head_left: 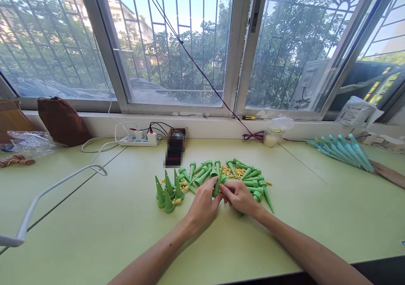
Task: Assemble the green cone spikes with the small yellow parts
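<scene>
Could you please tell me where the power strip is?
In the head view, the power strip lies left of centre at the back of the table, between the brown bag and the small box.

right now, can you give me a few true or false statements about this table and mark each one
1. The left hand and right hand meet at one green cone. True.
2. Every green cone lies on its side. False: several upright green cones stand left of the hands.
3. Yellow pegs lie among the cones. True.
4. The brown bag is right of the power strip. False: the brown bag is left of the white power strip.
5. White plugs sit in the power strip. True.
</scene>
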`<state>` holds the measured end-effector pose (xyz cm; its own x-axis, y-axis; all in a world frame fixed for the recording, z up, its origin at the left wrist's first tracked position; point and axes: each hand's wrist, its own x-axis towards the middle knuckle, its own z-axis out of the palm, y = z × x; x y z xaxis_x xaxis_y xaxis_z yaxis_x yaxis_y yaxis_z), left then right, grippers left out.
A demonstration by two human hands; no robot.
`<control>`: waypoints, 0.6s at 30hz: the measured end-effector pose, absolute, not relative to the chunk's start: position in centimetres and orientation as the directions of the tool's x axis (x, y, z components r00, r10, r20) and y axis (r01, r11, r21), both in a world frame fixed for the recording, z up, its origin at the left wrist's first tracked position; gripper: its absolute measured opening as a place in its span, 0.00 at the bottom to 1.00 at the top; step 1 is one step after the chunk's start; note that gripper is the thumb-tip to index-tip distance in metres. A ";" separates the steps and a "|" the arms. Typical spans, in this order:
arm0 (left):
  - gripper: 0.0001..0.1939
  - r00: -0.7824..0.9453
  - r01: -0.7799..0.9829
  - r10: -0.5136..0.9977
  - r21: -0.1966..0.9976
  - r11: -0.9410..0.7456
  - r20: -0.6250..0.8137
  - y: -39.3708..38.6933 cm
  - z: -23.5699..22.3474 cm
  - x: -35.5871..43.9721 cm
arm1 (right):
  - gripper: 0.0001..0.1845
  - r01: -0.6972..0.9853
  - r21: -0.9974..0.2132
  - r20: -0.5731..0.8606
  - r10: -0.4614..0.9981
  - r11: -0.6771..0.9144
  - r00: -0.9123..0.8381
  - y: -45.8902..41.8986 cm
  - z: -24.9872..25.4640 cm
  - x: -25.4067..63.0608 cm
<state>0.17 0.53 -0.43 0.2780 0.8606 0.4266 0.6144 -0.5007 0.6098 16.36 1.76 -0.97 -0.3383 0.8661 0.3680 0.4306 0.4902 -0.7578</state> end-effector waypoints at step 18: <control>0.17 0.287 0.645 0.895 0.622 -0.443 0.340 0.5 -0.3 0.0 | 0.27 0.513 -0.697 0.424 0.865 0.501 -0.268 1.7 -1.3 15.9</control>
